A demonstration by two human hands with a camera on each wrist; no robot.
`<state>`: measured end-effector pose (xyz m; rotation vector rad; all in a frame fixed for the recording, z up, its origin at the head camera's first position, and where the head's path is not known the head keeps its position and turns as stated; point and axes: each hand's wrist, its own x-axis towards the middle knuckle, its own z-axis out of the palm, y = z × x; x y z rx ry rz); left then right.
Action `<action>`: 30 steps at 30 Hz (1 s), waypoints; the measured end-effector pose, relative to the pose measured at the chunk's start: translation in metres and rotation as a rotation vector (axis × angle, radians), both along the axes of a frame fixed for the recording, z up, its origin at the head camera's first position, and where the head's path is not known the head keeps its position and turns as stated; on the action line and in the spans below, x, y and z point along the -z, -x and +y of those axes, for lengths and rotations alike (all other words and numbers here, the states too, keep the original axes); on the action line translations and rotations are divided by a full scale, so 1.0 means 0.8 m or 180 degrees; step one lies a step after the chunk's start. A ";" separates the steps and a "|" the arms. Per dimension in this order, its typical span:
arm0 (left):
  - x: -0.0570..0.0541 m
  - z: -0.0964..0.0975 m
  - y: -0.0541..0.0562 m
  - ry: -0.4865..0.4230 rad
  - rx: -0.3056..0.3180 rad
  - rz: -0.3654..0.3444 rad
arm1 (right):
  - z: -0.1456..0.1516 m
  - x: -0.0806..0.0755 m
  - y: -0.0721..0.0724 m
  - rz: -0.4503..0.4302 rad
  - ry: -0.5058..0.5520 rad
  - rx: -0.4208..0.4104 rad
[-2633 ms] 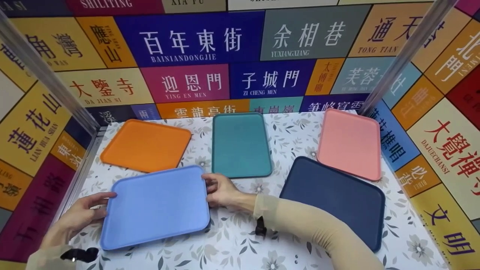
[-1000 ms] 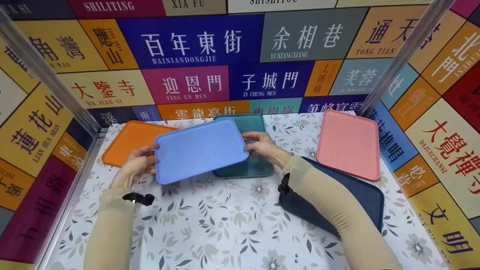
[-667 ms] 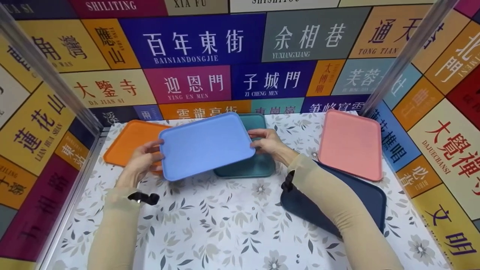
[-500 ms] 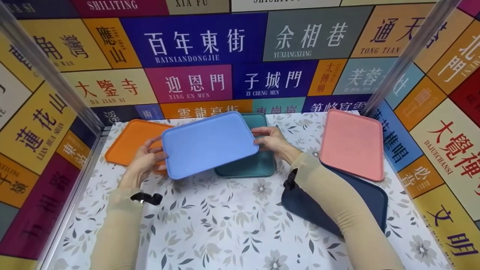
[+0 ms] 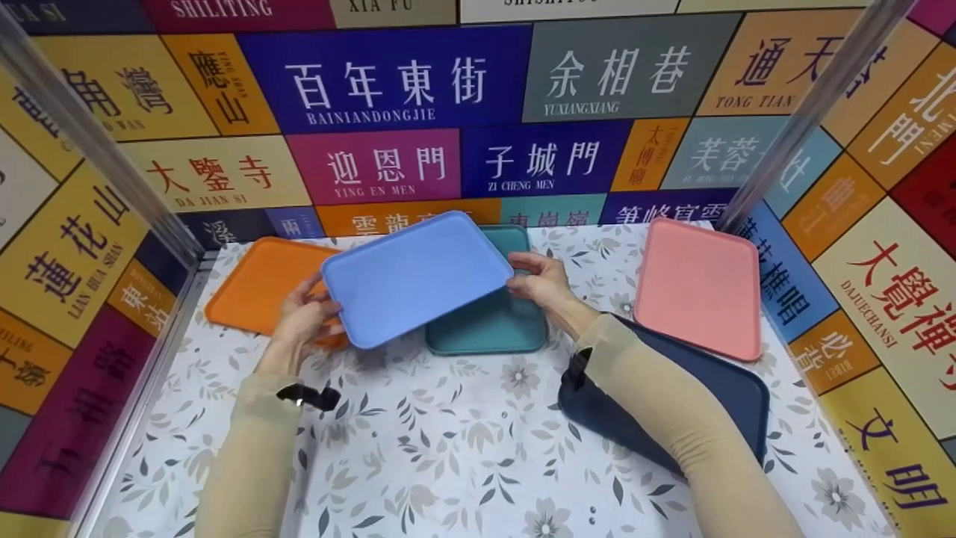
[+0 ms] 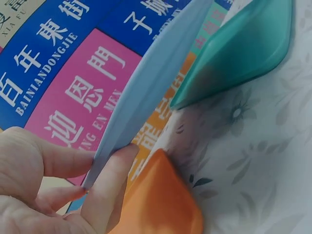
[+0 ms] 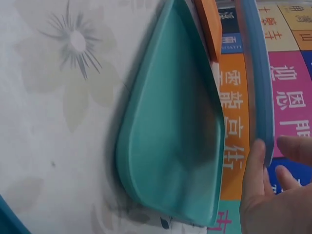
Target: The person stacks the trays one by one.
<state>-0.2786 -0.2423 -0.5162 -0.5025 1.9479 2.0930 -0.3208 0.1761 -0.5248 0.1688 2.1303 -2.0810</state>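
A light blue tray (image 5: 418, 276) is held up, tilted, above the table, overlapping the orange tray (image 5: 261, 288) and the teal tray (image 5: 497, 325) in the head view. My left hand (image 5: 302, 317) grips its left edge; in the left wrist view, the thumb and fingers of that left hand (image 6: 73, 185) pinch the rim. At the opposite right corner is my right hand (image 5: 545, 288), its fingers on both sides of the tray edge in the right wrist view. There, one fingertip (image 7: 257, 146) lies against the underside. The teal and orange trays lie flat.
A pink tray (image 5: 698, 288) lies at the back right of the table (image 5: 418, 433), which has a floral cover. Nearer is a navy tray (image 5: 717, 388), partly hidden under my right sleeve. Printed sign panels wall in the back and sides, with metal posts (image 5: 810, 112) at the corners.
Both hands have lifted the light blue tray from the front left and carried it back and right, over the orange and teal trays. Lately it has turned slightly, its left end dipping toward me.
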 end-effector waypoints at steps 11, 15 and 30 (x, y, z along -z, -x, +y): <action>0.006 0.044 -0.002 -0.0124 -0.0505 -0.0036 | -0.052 0.009 -0.026 -0.0061 0.0608 0.0768; 0.008 0.056 -0.006 -0.0233 -0.0617 0.0013 | -0.065 0.011 -0.034 -0.0081 0.0655 0.0900; 0.009 0.086 -0.017 -0.0239 -0.0730 0.0244 | -0.101 0.015 -0.047 -0.0145 0.0829 0.1181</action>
